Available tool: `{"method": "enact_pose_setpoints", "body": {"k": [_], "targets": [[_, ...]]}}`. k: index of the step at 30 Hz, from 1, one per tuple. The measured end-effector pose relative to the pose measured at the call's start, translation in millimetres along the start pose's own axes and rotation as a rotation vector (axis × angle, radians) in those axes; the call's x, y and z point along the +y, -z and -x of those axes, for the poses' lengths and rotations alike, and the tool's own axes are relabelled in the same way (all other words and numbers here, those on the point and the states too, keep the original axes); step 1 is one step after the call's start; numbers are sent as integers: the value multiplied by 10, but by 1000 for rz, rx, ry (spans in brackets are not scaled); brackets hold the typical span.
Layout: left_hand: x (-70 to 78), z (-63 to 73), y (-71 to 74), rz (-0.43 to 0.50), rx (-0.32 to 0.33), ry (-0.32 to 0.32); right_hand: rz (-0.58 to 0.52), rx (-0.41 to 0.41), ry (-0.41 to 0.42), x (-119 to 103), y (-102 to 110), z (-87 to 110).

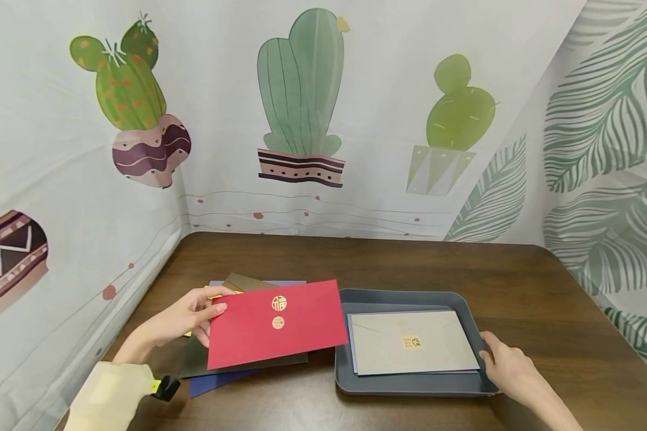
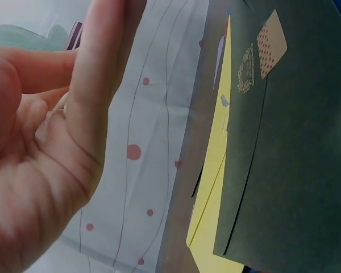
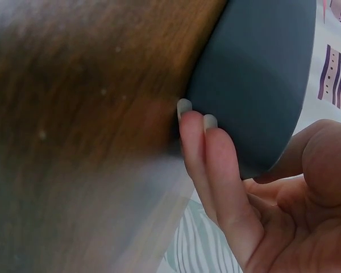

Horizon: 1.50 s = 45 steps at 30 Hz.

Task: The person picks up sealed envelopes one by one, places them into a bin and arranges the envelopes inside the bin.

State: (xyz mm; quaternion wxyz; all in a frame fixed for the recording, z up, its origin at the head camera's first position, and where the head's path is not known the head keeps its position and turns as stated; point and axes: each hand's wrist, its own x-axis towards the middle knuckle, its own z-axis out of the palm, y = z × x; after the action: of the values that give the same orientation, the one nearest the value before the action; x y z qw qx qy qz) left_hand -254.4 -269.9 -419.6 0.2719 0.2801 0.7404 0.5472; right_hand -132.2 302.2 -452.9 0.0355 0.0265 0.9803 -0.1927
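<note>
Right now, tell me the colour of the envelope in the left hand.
The envelope is red, with a gold emblem; best seen in the head view.

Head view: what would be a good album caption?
A red envelope held in the left grip, while the right grip holds a grey tray bearing a pale envelope.

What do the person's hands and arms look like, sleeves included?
The left hand and right hand are both ungloved. On the left is a pale yellow sleeve, with a small black item and bright yellow strip by its cuff. The right forearm shows no sleeve.
</note>
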Motion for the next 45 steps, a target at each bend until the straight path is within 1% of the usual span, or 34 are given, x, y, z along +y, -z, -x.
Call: {"method": "enact_pose_setpoints", "body": {"k": [8, 14, 24, 29, 36, 42, 45], "targets": [[21, -24, -45, -7, 13, 10, 10, 2, 9, 7, -4, -2], [42, -38, -51, 14, -7, -8, 0, -3, 0, 0, 2, 8], [76, -121, -110, -18, 1, -17, 4, 4, 9, 18, -13, 1], [79, -158, -147, -26, 15, 1, 0, 8, 6, 8, -16, 1], [71, -204, -192, -15, 15, 13, -4, 4, -3, 7, -18, -2], [70, -224, -229, -1, 34, 47, 2, 6, 3, 14, -22, -1], [72, -231, -242, 4, 43, 51, 2, 2, -3, 10, -15, -5]]}}
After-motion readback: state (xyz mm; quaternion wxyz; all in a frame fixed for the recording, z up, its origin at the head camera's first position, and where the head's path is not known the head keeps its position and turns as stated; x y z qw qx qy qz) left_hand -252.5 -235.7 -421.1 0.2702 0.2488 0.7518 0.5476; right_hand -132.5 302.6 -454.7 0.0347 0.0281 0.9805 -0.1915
